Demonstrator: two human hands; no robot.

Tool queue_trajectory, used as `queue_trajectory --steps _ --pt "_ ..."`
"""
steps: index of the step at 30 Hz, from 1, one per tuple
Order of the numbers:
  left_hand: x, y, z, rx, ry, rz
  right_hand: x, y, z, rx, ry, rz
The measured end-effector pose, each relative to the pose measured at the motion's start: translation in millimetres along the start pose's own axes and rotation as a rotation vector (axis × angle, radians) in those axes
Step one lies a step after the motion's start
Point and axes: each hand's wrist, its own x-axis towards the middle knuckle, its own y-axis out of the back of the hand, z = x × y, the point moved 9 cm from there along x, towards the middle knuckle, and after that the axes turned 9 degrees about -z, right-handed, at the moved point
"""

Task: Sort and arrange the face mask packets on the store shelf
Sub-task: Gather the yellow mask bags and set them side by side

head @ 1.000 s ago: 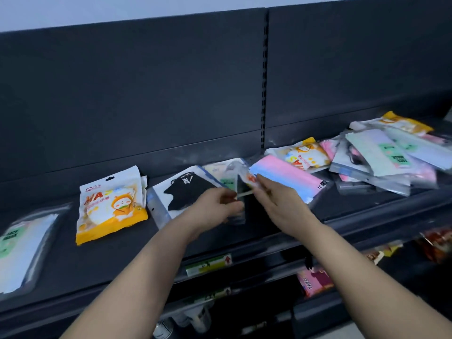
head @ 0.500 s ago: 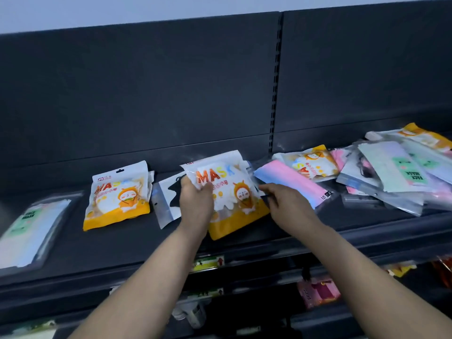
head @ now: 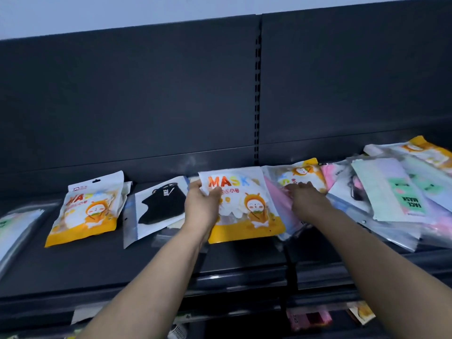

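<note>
holding an orange and white mask packet (head: 247, 209) by its upper left corner, the left hand (head: 203, 206) has its fingers curled round the edge. the packet lies tilted over the middle of the dark shelf (head: 122, 265); it is sealed, so its contents are hidden. the right hand (head: 307, 201) reaches forward just beside it, fingers fairly straight, tips resting on a pink packet (head: 276, 192) and a clear-fronted one at the edge of a loose pile of packets (head: 391, 196) on the right. left of the held packet lies a clear bag with a black mask (head: 156, 206) inside, then a matching orange packet (head: 90, 209) flat on the shelf. at the far left edge sits a clear packet of pale masks (head: 14, 228).
</note>
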Motion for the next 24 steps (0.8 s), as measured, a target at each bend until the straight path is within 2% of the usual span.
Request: queue_trajectory --steps 5,8,10,12,16,20,22,24 --pt "18 22 4 0.334 0.036 0.101 3 -3 -11 -0.151 0.052 0.011" --pt "22 37 3 0.296 0.068 0.115 0 -1 -31 -0.122 0.119 0.043" --pt "21 30 1 0.160 0.087 0.055 4 11 -33 -0.050 0.173 0.107" --pt "16 17 0 0.083 0.094 -0.003 13 14 -25 -0.068 0.187 0.084" --pt "13 5 -1 0.162 0.037 -0.025 21 -2 -5 -0.200 0.131 -0.100" --pt "12 11 3 0.354 -0.014 0.033 18 11 -16 -0.343 0.152 -0.032" --pt "12 18 6 0.406 -0.025 0.070 16 13 -23 -0.254 0.157 -0.053" --pt "13 24 6 0.401 -0.017 0.087 13 11 -28 -0.171 0.163 -0.004"
